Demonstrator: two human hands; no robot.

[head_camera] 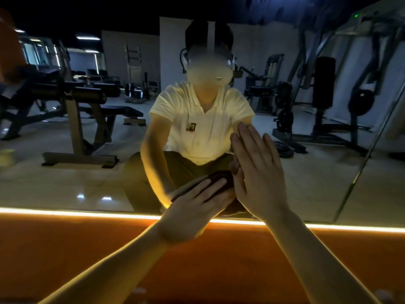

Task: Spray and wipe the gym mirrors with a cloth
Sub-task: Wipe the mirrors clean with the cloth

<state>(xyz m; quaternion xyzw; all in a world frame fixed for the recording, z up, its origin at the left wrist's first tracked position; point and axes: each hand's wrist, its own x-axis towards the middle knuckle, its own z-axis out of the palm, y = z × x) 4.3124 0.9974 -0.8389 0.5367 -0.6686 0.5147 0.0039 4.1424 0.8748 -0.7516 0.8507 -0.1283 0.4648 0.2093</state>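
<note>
A large wall mirror (87,183) fills the view and reflects a crouching person in a pale polo shirt. My left hand (197,207) presses a dark red cloth (219,177) flat against the lower part of the glass, fingers straight and slightly blurred. My right hand (256,167) lies flat on the mirror just right of the cloth, fingers straight and pointing up. Most of the cloth is hidden under my left hand. No spray bottle is in view.
A glowing light strip (65,212) runs along the mirror's bottom edge above an orange surface (208,270). A mirror seam (361,172) slants at the right. Gym benches and weight machines (83,99) appear only as reflections.
</note>
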